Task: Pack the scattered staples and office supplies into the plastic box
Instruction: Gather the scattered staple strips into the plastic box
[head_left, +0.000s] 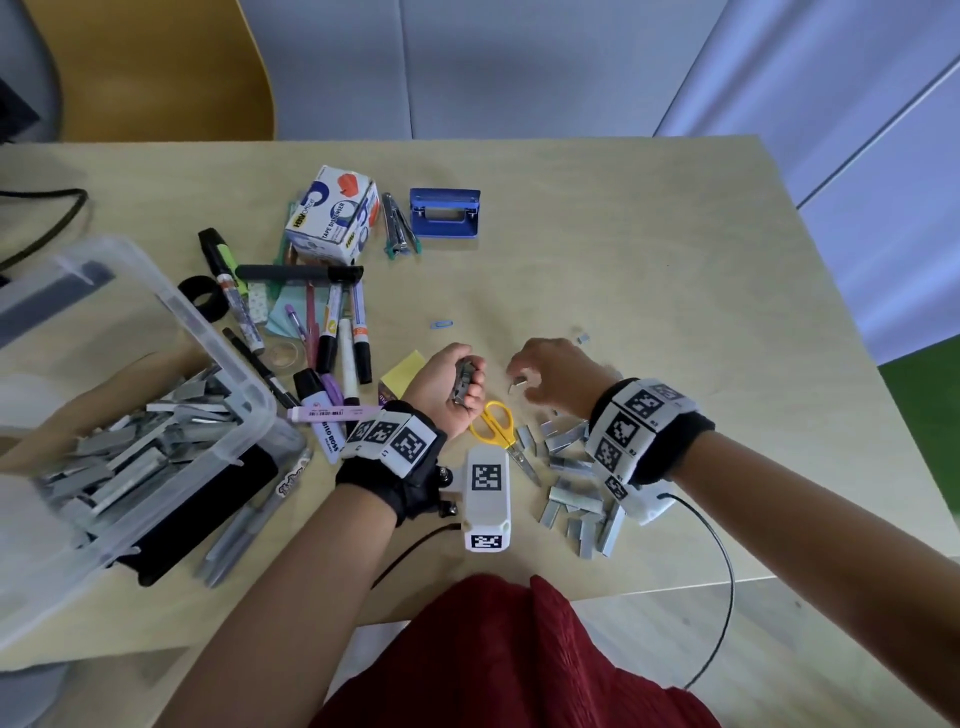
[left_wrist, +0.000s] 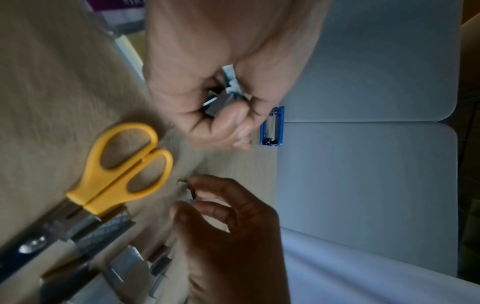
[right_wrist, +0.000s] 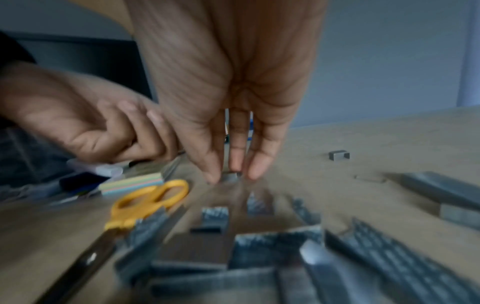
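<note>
Staples lie partly packed: from your head view, grey metal strips fill the clear box at left, more litter the table beside pens. Left wrist view: your left hand clenches a bundle. Right wrist view: your right hand pinches one small strip.

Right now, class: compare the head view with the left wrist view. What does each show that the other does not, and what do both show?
Only the head view shows the plastic box already holding staple strips, the tape dispenser carton, the markers and both wrist cameras.

Only the left wrist view shows, close up, how the left hand curls its fingers round the gathered staples.

Both show the yellow scissors, the blue hole punch, loose staple strips on the table, and the right hand pinching a small staple piece.
</note>
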